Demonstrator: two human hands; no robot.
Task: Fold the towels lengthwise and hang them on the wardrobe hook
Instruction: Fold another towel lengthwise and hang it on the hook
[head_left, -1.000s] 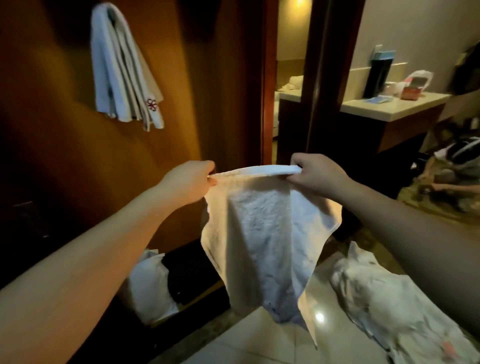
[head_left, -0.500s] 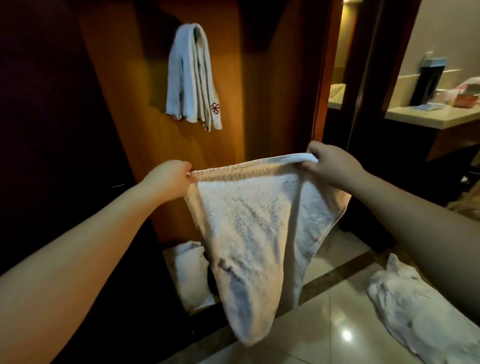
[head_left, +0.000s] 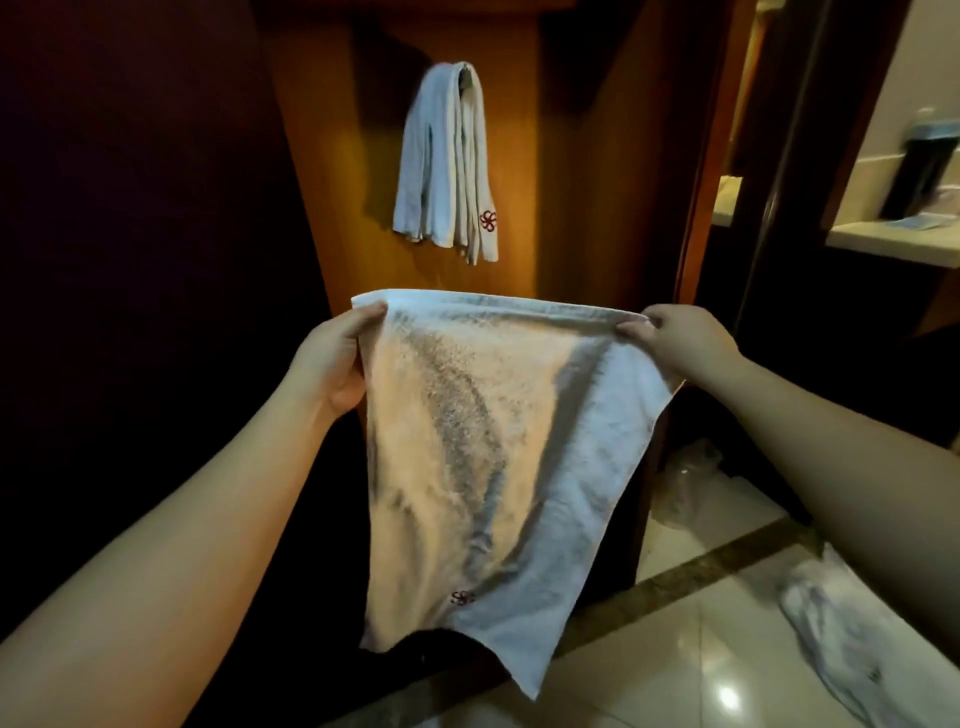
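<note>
Two towels matter at this moment, set against the big wooden wardrobe panel (head_left: 332, 171) that fills the far middle of the view. Largest of the two is the white towel (head_left: 498, 457) held up in the near middle, hanging open in a single sheet from its top hem, with a small red logo low on its front. To fold it lengthwise well, I judge the top corners should be brought together squarely, hem edge matched to hem edge, so the cloth halves into a long narrow strip before it goes up. Smaller and farther away, the hung towel (head_left: 447, 166) already drapes in narrow folds high on the panel; the hook itself is hidden under it. A crumpled cloth (head_left: 857, 644) lies on the tiled floor (head_left: 691, 634) at the near right, and a pale bench (head_left: 893, 247) shows at the far right.

The left hand (head_left: 335, 358) pinches the towel's top left corner, thumb in front. The right hand (head_left: 680, 338) pinches the top right corner, fingers curled over the hem. Between them the hem is stretched nearly taut, and the sheet hangs below both hands.
</note>
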